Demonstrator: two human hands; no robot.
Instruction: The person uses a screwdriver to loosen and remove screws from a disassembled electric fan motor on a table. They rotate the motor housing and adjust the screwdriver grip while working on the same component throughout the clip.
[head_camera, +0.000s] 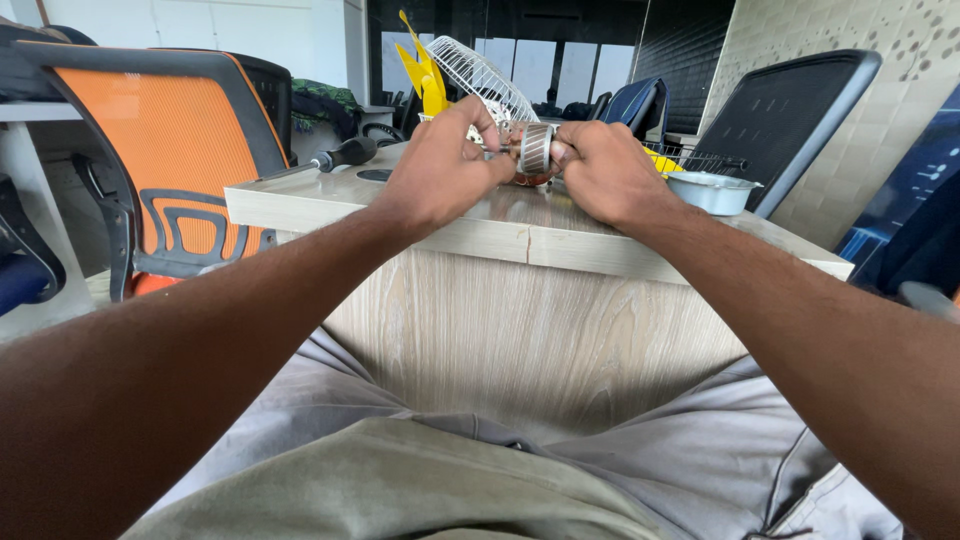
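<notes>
both hands meet over the tabletop (300, 200): left hand (440, 165) and right hand (605, 175) have fingers closed around a small motor core (535, 150), white fan grille (480, 75) behind.

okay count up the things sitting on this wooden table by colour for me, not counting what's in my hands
Black: 1, the screwdriver
White: 1, the wire fan guard
Yellow: 1, the fan blade
Pale blue-grey: 1, the bowl
Total: 4

A dark wire piece behind the bowl is too hidden to count. The left hand and right hand grip a small metal motor part over the table.
</notes>
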